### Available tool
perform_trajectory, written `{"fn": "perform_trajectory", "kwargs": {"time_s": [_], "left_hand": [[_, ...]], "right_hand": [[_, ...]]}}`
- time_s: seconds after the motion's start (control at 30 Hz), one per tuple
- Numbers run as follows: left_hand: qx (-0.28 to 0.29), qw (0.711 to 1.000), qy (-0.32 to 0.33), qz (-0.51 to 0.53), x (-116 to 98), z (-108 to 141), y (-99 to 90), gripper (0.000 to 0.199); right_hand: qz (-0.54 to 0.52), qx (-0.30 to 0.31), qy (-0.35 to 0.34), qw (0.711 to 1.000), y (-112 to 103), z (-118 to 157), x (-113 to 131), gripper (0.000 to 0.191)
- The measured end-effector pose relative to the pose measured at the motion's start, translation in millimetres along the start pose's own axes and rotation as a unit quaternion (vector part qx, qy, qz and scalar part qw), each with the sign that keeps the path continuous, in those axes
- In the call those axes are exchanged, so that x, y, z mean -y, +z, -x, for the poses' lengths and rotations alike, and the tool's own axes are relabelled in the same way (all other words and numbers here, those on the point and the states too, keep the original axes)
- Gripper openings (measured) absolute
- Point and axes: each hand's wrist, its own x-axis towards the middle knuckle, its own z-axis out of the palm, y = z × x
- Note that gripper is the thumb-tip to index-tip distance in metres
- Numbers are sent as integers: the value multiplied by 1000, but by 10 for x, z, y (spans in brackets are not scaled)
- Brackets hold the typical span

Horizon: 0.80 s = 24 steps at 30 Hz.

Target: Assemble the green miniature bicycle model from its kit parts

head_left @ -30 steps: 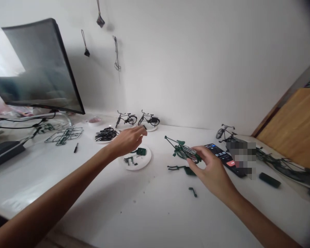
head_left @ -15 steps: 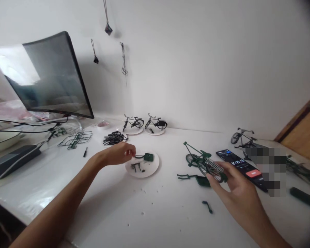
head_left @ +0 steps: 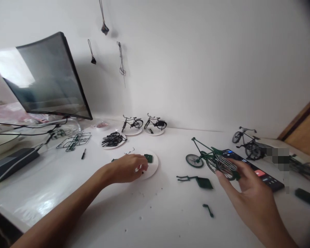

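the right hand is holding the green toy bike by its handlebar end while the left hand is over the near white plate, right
Not quite: the right hand holds the green toy bike by its rear wheel end, not the handlebar end, as the head view shows. The left hand is indeed over the near white plate.

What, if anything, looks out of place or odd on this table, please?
Small dark specks lie scattered on the white tabletop in front of the plate; they look like stray debris, though they are too small to identify. Nothing appears spilled or plainly broken.
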Motion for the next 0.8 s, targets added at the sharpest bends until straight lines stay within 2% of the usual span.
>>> {"fn": "perform_trajectory", "kwargs": {"time_s": [0.23, 0.5, 0.8], "left_hand": [[35, 999, -1, 6, 69, 44, -67, 16], [30, 1000, 7, 3, 42, -19, 7, 11], [32, 999, -11, 20, 34, -15, 39, 15]], "right_hand": [[-25, 50, 6, 998, 101, 72, -102, 40], [-46, 74, 24, 996, 92, 68, -89, 37], [-47, 141, -12, 989, 126, 113, -66, 29]]}}
